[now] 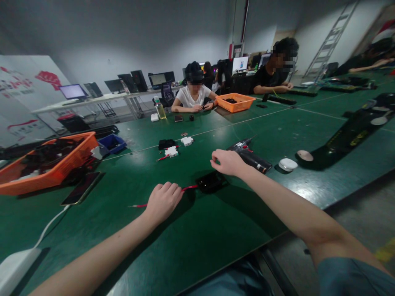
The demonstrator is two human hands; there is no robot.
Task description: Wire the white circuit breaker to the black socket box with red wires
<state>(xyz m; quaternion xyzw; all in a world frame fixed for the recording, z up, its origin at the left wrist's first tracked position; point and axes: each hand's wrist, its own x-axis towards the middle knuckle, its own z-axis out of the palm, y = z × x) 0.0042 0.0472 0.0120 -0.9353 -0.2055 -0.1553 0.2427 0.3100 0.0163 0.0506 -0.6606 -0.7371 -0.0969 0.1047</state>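
My left hand [164, 200] is closed round a red cable [189, 187], whose bare end sticks out on the left. The cable leads into a black box [211, 181] on the green table. My right hand [227, 162] hovers above and right of the box, fingers curled together; whether they hold something small I cannot make out. Just behind that hand lies a black power screwdriver [254, 158]. Farther back are white connector pieces [171, 151] with a short red cable, another white piece [187, 141] and a black part [166, 144].
At left are an orange basket [52, 174] of dark parts, a blue tray [112, 143] and a phone [82, 188] on a white cable. A round white case [288, 165] lies at right. Across the table, people sit near another orange basket [235, 105] and a bottle [160, 109].
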